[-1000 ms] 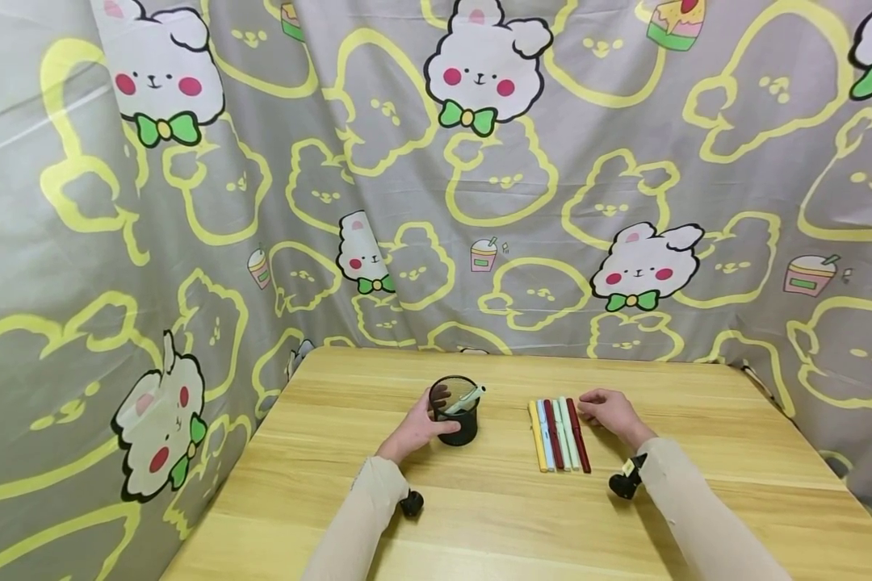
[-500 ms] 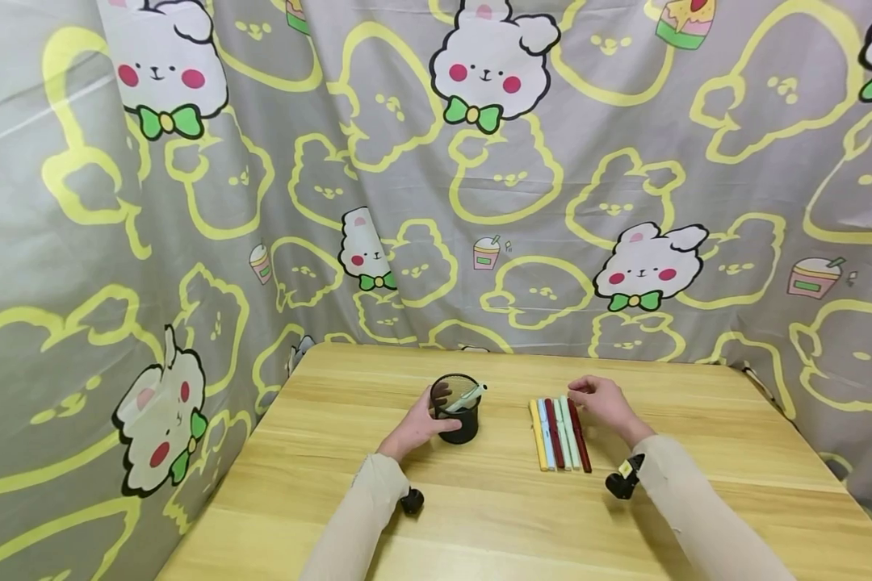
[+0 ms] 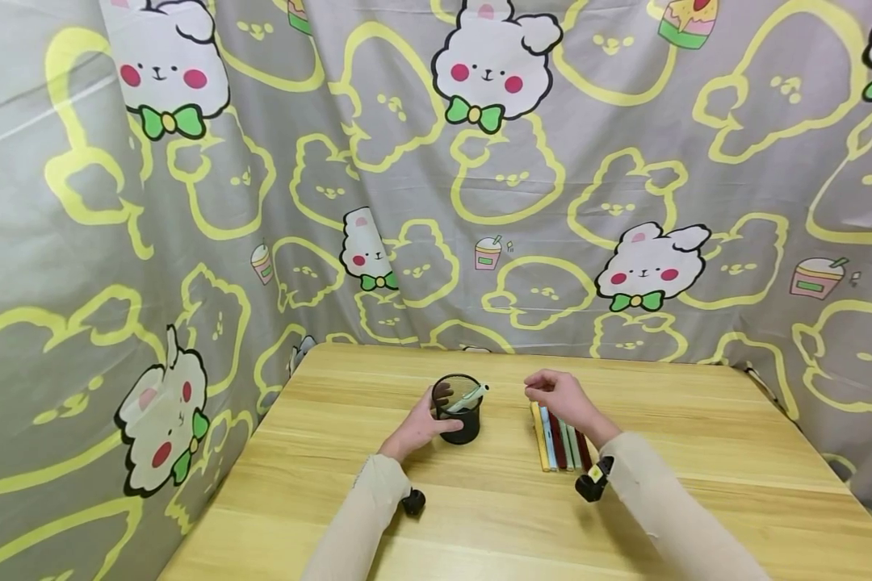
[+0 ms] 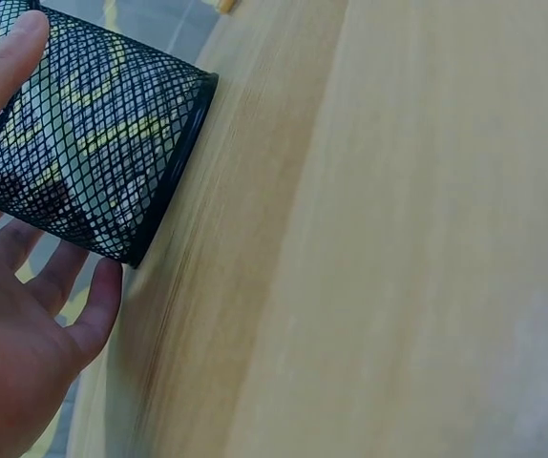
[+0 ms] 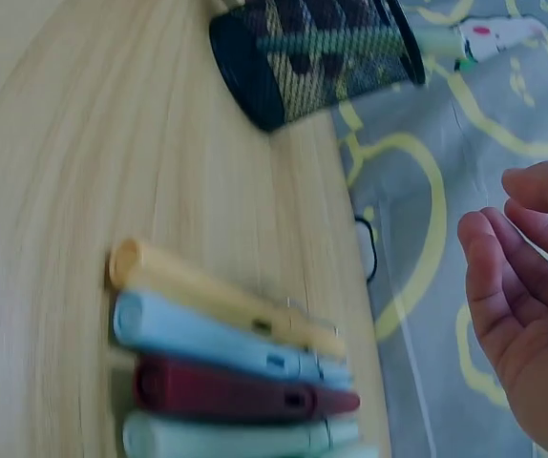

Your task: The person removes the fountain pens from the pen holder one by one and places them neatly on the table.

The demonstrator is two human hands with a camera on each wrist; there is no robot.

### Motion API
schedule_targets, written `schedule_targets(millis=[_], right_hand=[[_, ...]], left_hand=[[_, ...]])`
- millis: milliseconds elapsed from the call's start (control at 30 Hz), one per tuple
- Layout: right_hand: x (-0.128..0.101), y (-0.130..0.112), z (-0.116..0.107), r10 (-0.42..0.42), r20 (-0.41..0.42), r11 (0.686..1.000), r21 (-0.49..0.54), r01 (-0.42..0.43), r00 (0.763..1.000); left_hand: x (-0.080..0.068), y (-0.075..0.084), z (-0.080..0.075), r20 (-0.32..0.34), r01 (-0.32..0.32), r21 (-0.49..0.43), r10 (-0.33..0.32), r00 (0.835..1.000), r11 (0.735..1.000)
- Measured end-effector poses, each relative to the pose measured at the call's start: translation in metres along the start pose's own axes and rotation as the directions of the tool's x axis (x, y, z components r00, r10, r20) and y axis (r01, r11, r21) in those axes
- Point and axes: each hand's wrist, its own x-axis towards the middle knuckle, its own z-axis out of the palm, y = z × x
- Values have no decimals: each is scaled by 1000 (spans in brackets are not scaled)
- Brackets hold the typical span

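Observation:
My left hand [image 3: 416,428] grips a black mesh pen cup [image 3: 465,429] from its left side, thumb across the front and fingers behind. The cup stands upright on the table, and one pale green pen [image 3: 468,398] leans inside it. Right of the cup lies a row of several pens side by side: yellow [image 5: 207,291], light blue [image 5: 212,327], dark red [image 5: 226,389], pale green [image 5: 221,437] and another dark red [image 3: 585,458] at the right end. Over the row's far end hovers my right hand [image 3: 563,397], fingers loosely bent and holding nothing, fingertips near the yellow pen's far tip.
Light wooden table [image 3: 480,516] runs back to a grey curtain [image 3: 421,186] printed with rabbits, which also hangs along the left and right sides. A small black camera sits on each wrist, the right one [image 3: 591,484] close to the pens' near ends.
My right hand has moved left from beside the right-hand dark red pen, across the row, to the yellow pen's far end. My left hand and the cup have stayed put.

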Motion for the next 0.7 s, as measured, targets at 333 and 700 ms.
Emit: schedule_targets(millis=[333, 700], right_hand=[[7, -15, 25, -29, 30, 999, 36, 28, 999], [15, -26, 47, -47, 25, 996, 75, 45, 999]], left_hand=[[0, 0, 1, -6, 14, 12, -14, 1000, 1000], [2, -2, 1, -14, 14, 7, -14, 1000, 1000]])
